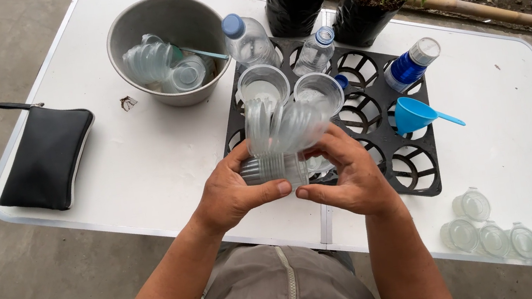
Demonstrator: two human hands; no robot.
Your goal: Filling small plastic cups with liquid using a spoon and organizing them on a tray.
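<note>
We judge the step as separating nested cups point(281, 130): clear, ribbed plastic, two stacks fanning apart above the black tray point(388, 153). Our left hand point(234, 192) and right hand point(346, 180) both have fingers closed around the stack bases. Next move likely needs a gentle pull, steady grip.

A white folding table point(143, 167) stands on concrete floor point(16, 296). On it, at the left, lies a black zip pouch point(45, 159); far left of centre sits a metal bowl point(125, 34). A black seedling tray point(414, 170) lies right of centre, a row of clear lids point(521, 238) along the near right edge, and two black grow bags point(358, 18) at the far edge.
</note>
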